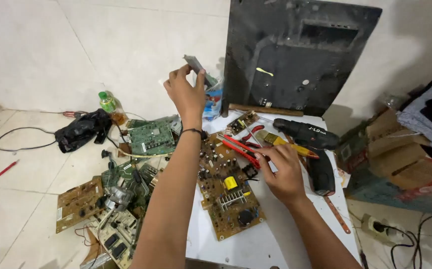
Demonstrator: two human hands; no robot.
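My left hand [186, 92] is raised above the table and pinches a small grey part [194, 64] between thumb and fingers. My right hand [283, 172] rests on the white table [270, 239] with its fingers on the red handles of a pair of pliers [239, 147]. Under and beside that hand lies a brown circuit board [228, 194] with a yellow component and a metal heat sink. A yellow-handled tool [288, 144] lies just beyond my right fingers.
A black cordless drill [315, 149] lies right of my hand. A dark flat panel [295, 55] leans on the wall. Several green and brown boards [126, 189] are piled on the floor at left, with a black bag [81, 130], a green bottle [107, 101] and cardboard boxes [400, 154].
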